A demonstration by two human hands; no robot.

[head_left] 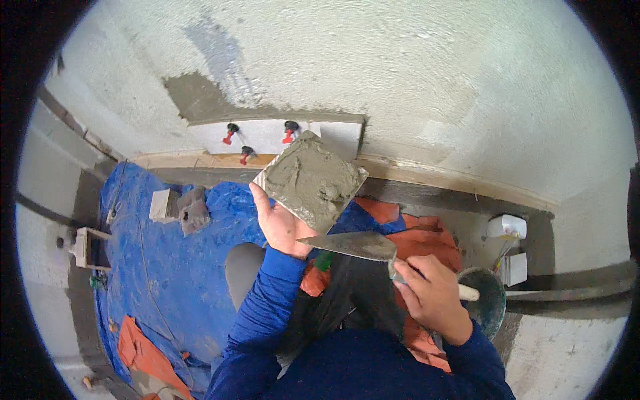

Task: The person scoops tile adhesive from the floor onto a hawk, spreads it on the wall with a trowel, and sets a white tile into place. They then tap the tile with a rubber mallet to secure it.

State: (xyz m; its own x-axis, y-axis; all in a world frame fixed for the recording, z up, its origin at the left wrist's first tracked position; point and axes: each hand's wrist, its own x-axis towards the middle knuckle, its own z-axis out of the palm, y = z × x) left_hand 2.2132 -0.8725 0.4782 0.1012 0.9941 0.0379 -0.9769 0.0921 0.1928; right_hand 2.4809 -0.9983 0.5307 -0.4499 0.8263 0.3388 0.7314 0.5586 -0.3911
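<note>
Seeing blue sheet [160, 267] on floor at left, small block [162, 205] lying on it. My left hand [280, 223] grips tile [311, 180] from below, grey mud spread on top. Red clips [288, 133] stick in white wall tiles [267, 137] behind. My right hand [433, 293] closed round trowel [353, 245], blade just under tile. Bucket [490, 300] at right.

The left hand [280, 223] holds a tile [311, 180] up in front of the wall [433, 80], with wet mortar on top of it, and the right hand [433, 297] holds a trowel [353, 245] just below the tile. Behind the tile, more tiles [267, 137] sit on the wall with clips [288, 132] stuck between them. A bowl [490, 300] sits to the right of the right hand, and a tarp [160, 267] lies on the floor to the left.
</note>
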